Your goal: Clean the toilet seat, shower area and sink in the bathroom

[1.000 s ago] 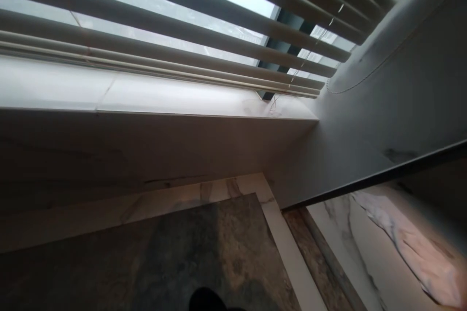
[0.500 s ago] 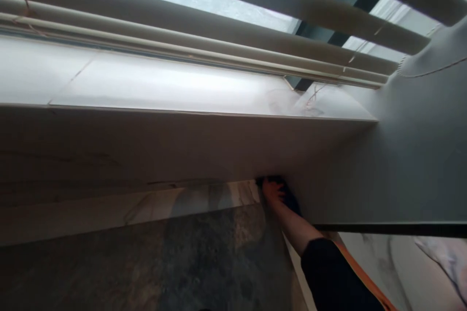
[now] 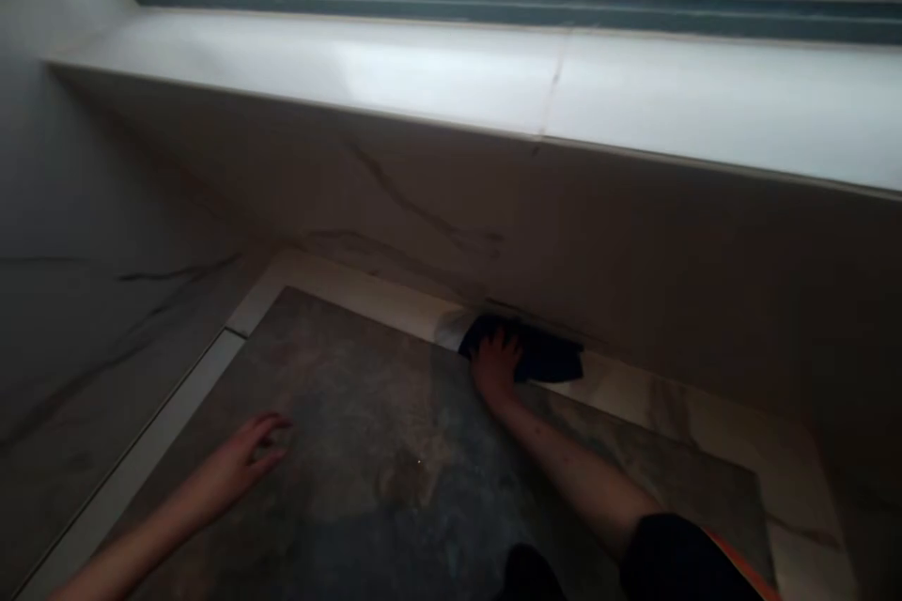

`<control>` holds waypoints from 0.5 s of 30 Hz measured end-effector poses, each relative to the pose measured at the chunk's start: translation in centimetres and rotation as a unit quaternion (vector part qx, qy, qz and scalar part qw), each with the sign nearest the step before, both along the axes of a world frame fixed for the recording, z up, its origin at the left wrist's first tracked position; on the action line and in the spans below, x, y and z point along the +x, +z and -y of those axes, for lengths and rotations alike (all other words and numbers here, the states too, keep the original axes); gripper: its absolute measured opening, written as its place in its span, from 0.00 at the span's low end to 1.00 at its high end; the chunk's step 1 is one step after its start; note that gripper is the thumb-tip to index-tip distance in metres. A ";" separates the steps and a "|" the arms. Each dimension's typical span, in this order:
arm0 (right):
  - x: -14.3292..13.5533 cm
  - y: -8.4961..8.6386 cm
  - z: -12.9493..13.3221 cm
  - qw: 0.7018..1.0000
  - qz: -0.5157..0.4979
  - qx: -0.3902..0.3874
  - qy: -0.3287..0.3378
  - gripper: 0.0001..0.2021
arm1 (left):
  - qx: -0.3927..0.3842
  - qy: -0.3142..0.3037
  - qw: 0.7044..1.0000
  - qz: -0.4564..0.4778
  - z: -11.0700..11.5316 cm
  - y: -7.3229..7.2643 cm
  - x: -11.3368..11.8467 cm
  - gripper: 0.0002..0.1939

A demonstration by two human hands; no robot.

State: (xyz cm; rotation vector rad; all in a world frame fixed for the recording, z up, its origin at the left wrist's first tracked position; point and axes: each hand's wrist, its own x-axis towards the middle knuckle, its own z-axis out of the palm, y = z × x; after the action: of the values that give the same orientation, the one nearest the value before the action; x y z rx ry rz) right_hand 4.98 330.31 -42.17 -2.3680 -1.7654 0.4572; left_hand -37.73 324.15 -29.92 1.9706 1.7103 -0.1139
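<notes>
Dark-blue cloth point(image 3: 555, 359), onto new stretch of pale floor border point(image 3: 373, 296), under spread right hand point(image 3: 495, 364); left hand point(image 3: 246, 455) newly visible, half-curled.

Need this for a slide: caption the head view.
Right hand on a dark blue cloth by the wall, left hand empty above the floor.

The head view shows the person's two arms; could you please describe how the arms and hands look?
Both the left hand and the right hand are bare, without gloves. A dark sleeve with an orange stripe covers the upper part of the right arm in view; the left forearm shows no sleeve. Dim light hides finer detail.
</notes>
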 end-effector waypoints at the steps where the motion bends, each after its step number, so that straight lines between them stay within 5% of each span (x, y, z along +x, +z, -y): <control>1: -2.3 0.7 -1.2 0.998 -0.037 0.014 0.050 0.21 | -0.021 0.023 1.000 0.003 0.9 0.3 -0.9 0.32; 4: -7.9 3.1 -2.2 0.952 -0.169 0.042 0.251 0.22 | -0.052 0.087 0.995 0.006 3.3 1.7 -3.3 0.34; 9: -16.0 3.8 3.6 0.743 -0.160 -0.029 0.649 0.34 | -0.061 0.176 0.982 -0.019 5.9 3.3 -6.9 0.39; 12: -17.6 2.2 7.5 0.690 -0.140 -0.050 0.709 0.28 | -0.045 0.179 0.982 -0.025 6.8 2.8 -8.2 0.35; 15: -14.7 0.9 10.0 0.673 -0.168 -0.071 0.717 0.22 | -0.058 0.166 0.984 -0.020 7.5 1.6 -8.6 0.32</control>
State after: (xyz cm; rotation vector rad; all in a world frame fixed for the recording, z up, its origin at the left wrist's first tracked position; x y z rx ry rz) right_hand -9.69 320.33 -41.23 -0.2824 -2.9791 1.0537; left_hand -46.34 316.65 -28.29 1.5857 1.9859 -0.1317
